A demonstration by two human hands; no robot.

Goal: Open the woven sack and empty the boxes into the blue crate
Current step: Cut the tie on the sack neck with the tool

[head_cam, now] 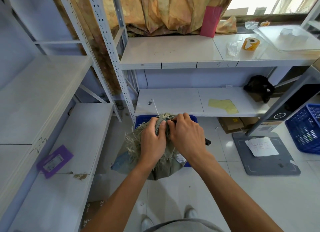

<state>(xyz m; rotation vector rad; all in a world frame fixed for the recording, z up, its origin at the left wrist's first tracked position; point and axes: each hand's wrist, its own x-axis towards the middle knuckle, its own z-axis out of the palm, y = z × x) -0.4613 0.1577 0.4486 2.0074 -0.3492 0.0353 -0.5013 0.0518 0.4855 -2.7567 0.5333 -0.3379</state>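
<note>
The blue crate (193, 118) at frame center is mostly hidden behind the woven sack (161, 169) and both hands. The sack's tied neck is covered by fingers. A second blue basket (304, 129) is cut off at the right edge.

Your way to the blue crate (140, 120) is blocked: the sack (161, 169) covers nearly all of it, and the lower shelf's front edge (190, 114) overhangs its far rim. Bare floor (216, 188) lies open on your right.
</note>
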